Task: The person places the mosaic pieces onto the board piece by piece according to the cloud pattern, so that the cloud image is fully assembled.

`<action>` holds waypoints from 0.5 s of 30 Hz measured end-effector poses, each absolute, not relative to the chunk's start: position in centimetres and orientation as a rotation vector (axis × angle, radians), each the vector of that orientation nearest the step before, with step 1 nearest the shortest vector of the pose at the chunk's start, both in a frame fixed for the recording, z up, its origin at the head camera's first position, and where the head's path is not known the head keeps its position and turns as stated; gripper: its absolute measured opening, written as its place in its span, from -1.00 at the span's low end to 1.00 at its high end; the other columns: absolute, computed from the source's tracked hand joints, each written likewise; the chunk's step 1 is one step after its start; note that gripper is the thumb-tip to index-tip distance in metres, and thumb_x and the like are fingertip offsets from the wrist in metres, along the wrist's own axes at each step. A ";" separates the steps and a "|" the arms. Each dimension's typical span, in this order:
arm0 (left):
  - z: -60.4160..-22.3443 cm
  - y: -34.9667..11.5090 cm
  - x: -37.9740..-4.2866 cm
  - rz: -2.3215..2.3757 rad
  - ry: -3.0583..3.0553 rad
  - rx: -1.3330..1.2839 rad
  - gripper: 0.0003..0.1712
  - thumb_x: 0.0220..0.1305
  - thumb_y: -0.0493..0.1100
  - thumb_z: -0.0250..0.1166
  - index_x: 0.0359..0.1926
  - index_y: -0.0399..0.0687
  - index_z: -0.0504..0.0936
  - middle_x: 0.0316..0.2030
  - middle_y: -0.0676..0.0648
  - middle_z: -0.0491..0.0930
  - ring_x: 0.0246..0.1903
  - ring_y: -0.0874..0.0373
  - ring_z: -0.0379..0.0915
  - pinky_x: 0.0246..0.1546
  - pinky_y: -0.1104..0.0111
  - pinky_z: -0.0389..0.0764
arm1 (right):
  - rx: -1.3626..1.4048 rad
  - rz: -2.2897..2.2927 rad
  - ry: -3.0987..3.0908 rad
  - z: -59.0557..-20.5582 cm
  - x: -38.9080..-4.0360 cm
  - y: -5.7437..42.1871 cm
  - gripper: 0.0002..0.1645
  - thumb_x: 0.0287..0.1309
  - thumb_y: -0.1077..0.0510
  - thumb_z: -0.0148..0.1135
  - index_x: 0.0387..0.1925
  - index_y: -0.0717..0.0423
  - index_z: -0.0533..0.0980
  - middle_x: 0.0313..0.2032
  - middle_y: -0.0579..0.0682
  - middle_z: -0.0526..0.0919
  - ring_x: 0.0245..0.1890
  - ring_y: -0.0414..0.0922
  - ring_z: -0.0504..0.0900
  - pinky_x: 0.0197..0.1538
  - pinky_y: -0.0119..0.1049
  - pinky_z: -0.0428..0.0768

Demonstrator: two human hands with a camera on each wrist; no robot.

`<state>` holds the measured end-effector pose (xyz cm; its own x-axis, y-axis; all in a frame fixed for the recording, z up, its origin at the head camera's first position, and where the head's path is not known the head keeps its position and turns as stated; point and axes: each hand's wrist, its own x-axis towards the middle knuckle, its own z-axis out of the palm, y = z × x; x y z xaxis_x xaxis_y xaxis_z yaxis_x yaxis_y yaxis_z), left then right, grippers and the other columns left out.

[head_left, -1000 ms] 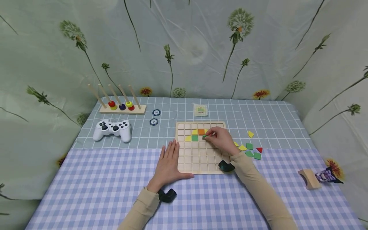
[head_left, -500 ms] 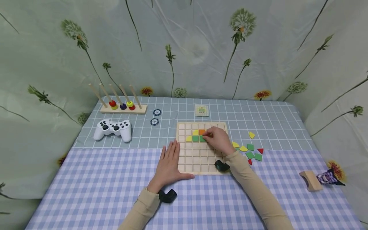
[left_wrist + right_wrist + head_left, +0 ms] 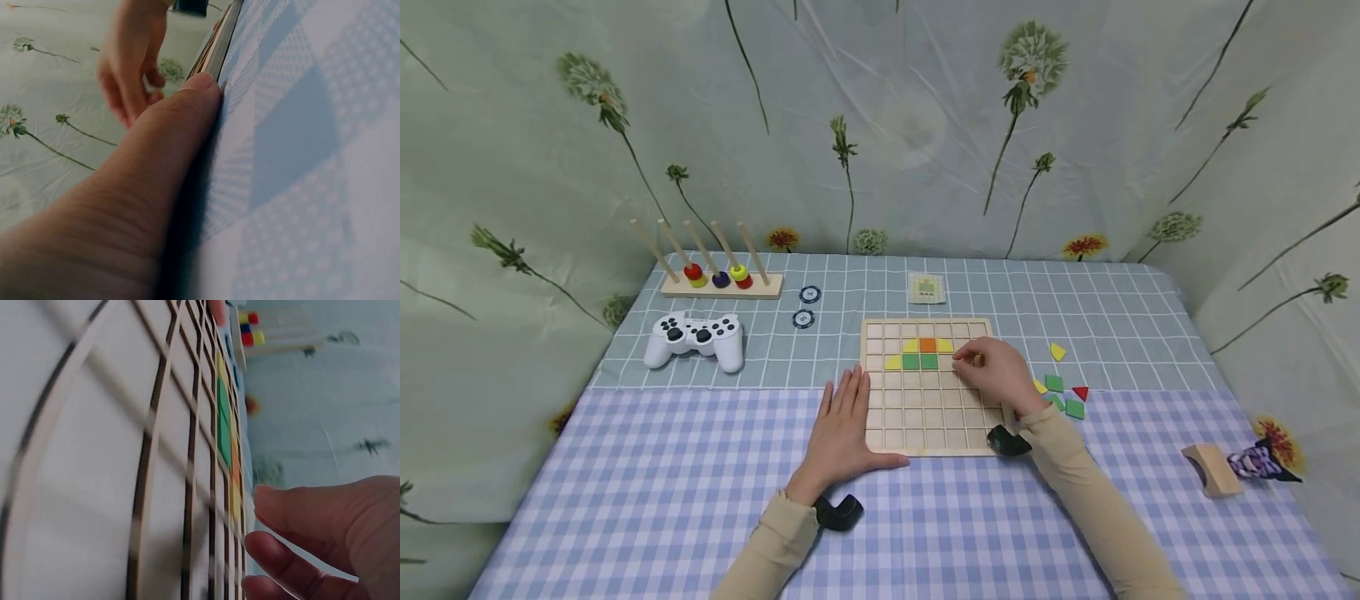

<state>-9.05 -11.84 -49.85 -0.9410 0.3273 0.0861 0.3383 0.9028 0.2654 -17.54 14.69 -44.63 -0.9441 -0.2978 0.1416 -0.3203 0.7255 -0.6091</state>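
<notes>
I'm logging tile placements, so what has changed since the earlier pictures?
The right grip let go of a green square tile, now lying right of another green square on the wooden grid board, and moved rightward. The left grip stayed at the board's left edge.

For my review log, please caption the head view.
Left hand against a gridded board, right hand over it beside the colored tiles laid there.

The grid board (image 3: 925, 418) lies right of the game controller (image 3: 691, 338), left of loose tiles (image 3: 1075, 409), and before a card (image 3: 927, 288).
</notes>
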 end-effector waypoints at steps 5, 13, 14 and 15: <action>-49.7 -11.8 -9.1 -0.463 -3.035 -0.529 0.55 -0.28 0.72 0.10 0.46 -0.26 -0.18 0.46 -0.20 -0.21 0.43 -0.02 -0.43 0.36 0.09 -0.38 | 0.393 1.000 -2.902 -44.4 -16.7 19.1 -0.84 0.12 0.13 0.33 -0.29 0.13 0.68 -0.39 -0.04 0.64 -0.51 -0.15 0.45 -0.49 -0.27 0.38; -49.7 -11.8 -9.1 -0.453 -3.056 -0.523 0.56 -0.29 0.73 0.08 0.46 -0.26 -0.20 0.46 -0.20 -0.23 0.43 -0.01 -0.46 0.35 0.10 -0.42 | 0.231 0.870 -3.015 -43.8 -15.2 24.5 -0.77 0.14 0.14 0.31 -0.23 0.23 0.66 -0.33 0.09 0.60 -0.48 -0.08 0.44 -0.49 -0.26 0.38; -49.6 -11.8 -9.1 -0.453 -3.062 -0.522 0.56 -0.29 0.74 0.07 0.46 -0.26 -0.21 0.46 -0.20 -0.24 0.43 -0.01 -0.47 0.35 0.11 -0.43 | 0.220 0.849 -3.035 -43.8 -15.1 24.9 -0.76 0.13 0.15 0.31 -0.22 0.24 0.66 -0.33 0.09 0.59 -0.48 -0.07 0.43 -0.49 -0.26 0.38; -49.7 -11.7 -9.1 -0.450 -3.065 -0.523 0.56 -0.29 0.74 0.06 0.46 -0.26 -0.22 0.46 -0.20 -0.25 0.43 -0.01 -0.47 0.35 0.11 -0.43 | 0.213 0.835 -3.051 -43.7 -15.0 25.2 -0.75 0.12 0.16 0.32 -0.21 0.26 0.65 -0.33 0.11 0.58 -0.48 -0.07 0.43 -0.48 -0.26 0.37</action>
<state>-9.12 -11.73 -49.66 -0.9446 0.3247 0.0481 0.3248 0.9036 0.2795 -14.96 25.21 -43.74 -0.9906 -0.1368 0.0078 -0.1217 0.8522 -0.5088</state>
